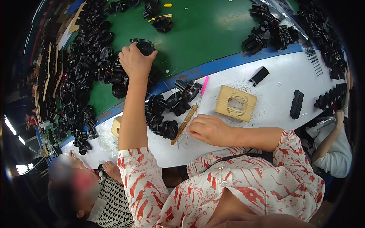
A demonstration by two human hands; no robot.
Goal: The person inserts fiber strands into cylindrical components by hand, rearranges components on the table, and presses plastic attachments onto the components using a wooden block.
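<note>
My left hand (136, 62) reaches forward over the green surface, its fingers and thumb spread around the rim of a black round plastic part (144, 47). Nearer to me, my right hand (210, 130) hovers low over the white table with its fingers closed together. What the right fingers hold, if anything, is too small to make out; thin wire-like strands (184, 133) lie by the fingertips. Just left of them is a wooden stick (184, 124). Several black round parts (170, 129) cluster beyond the stick, and a pink stick-like piece (205, 86) lies past them.
A wooden block with a hole (223, 108) sits right of centre, dark crumbs around it. Farther right are a black box (259, 76) and a black oblong piece (296, 104). Black parts (102, 53) pile up at left. Co-workers (110, 193) sit on both sides.
</note>
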